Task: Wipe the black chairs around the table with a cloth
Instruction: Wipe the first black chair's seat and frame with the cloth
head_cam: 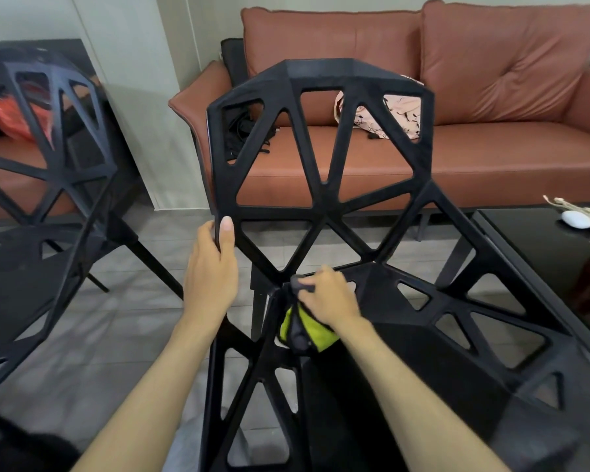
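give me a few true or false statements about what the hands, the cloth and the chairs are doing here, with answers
1. The left hand grips the edge of the black lattice plastic chair's backrest. True.
2. The right hand holds nothing. False: it grips a bunched grey and yellow-green cloth against the chair where seat meets backrest.
3. A second black lattice chair stands to the left. True.
4. The sofa behind is blue fabric. False: the brown leather sofa is there.
5. A small white oval object lies on the black glossy table. True.
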Demonstrator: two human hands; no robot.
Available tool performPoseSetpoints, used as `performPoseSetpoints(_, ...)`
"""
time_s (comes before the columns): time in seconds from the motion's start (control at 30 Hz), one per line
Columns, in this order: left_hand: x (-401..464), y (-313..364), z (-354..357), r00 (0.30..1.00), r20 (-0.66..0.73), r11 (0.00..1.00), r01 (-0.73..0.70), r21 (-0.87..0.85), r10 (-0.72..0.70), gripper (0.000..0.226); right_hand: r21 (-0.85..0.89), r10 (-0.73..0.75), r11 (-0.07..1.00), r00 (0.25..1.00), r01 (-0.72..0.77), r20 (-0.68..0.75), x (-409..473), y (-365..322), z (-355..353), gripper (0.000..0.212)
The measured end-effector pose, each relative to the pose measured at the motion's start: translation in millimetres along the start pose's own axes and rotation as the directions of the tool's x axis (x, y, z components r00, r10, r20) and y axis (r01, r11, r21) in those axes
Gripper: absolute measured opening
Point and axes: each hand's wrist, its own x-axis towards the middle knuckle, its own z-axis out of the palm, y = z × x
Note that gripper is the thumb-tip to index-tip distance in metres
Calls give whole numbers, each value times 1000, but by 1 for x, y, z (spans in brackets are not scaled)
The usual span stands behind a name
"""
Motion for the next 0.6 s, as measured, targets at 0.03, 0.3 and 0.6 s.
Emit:
performPoseSetpoints(0.03, -1, -1, -1, 1000, 0, 1000, 1, 2, -1, 84, -2, -50, 999, 999, 50, 7, -4, -13, 10, 27)
performPoseSetpoints(0.3, -2, 0, -4, 1000, 11, 1000, 27, 8, -27, 83, -334, -70, 942, 995, 41, -76, 4, 13, -24, 37)
performPoseSetpoints(0.6, -2, 3, -1, 999, 22, 999, 38, -19, -38, 81, -239, 121, 958, 978, -160, -169, 14, 51, -45, 35)
